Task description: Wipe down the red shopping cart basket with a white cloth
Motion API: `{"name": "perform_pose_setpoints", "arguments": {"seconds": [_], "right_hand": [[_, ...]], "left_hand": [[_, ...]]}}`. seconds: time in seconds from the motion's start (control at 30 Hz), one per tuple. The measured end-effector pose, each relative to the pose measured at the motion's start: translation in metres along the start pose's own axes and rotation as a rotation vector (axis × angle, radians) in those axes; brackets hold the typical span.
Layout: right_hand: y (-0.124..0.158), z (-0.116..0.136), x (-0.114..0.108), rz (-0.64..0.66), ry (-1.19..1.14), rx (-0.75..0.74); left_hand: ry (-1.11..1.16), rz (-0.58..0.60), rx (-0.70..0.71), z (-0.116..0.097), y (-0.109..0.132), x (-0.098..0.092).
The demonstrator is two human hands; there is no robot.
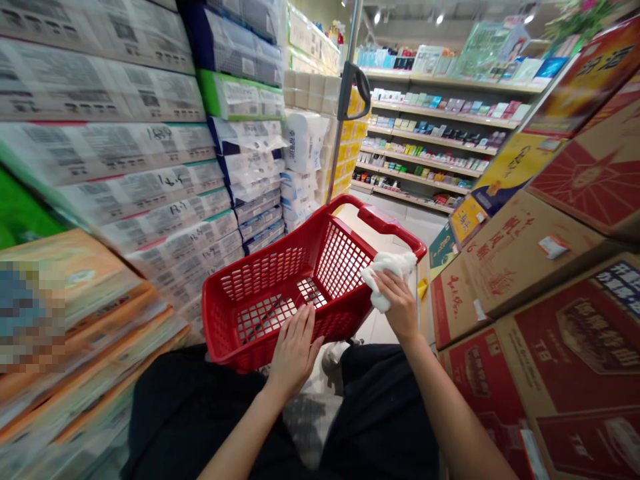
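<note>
Packs of toilet paper (125,133) are stacked high along the left, with orange-wrapped packs (85,320) piled below them. Further right, the left hand (295,350) is held open, its fingers spread and laid flat across the near side of a red mesh basket (333,202). Nothing is grasped by it. The basket is tilted and is seen above the person's dark trousers (385,393). A white cloth (387,275) is clenched in the right hand (397,303), bunched against the far right rim of the basket, with part of it lying over the rim. The hand and cloth are touching, and the cloth is well apart from the left hand. Beyond the basket, a pole with a black grip (354,90) stands upright, and shelves of boxed goods (425,133) line the far wall. Large printed cartons (530,267) are stacked along the right.
</note>
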State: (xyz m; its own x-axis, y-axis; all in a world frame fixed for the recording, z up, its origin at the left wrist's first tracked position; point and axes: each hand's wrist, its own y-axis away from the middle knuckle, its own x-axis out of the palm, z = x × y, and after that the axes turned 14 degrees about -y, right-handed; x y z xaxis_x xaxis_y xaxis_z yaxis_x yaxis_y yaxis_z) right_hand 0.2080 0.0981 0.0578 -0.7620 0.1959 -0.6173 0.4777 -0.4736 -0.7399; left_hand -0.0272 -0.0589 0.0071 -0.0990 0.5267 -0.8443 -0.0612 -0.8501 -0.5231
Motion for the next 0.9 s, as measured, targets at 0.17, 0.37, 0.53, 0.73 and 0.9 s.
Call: {"name": "perform_pose_setpoints", "arguments": {"seconds": [0.17, 0.37, 0.53, 0.73, 0.9], "right_hand": [[0.004, 0.021, 0.021, -0.108, -0.022, 0.096], [0.026, 0.097, 0.084, 0.005, -0.180, 0.041], [0.026, 0.093, 0.079, 0.100, -0.158, -0.044], [0.007, 0.017, 0.010, 0.033, -0.036, -0.034], [-0.003, -0.010, -0.017, -0.112, 0.021, 0.111]], "left_hand": [[0.012, 0.001, -0.003, 0.000, 0.000, -0.001], [0.012, -0.005, -0.012, 0.000, 0.003, 0.004], [0.002, -0.005, -0.013, 0.000, 0.004, 0.004], [-0.002, 0.013, -0.002, 0.000, 0.000, -0.002], [-0.006, 0.010, -0.002, 0.000, 0.001, 0.001]]}}
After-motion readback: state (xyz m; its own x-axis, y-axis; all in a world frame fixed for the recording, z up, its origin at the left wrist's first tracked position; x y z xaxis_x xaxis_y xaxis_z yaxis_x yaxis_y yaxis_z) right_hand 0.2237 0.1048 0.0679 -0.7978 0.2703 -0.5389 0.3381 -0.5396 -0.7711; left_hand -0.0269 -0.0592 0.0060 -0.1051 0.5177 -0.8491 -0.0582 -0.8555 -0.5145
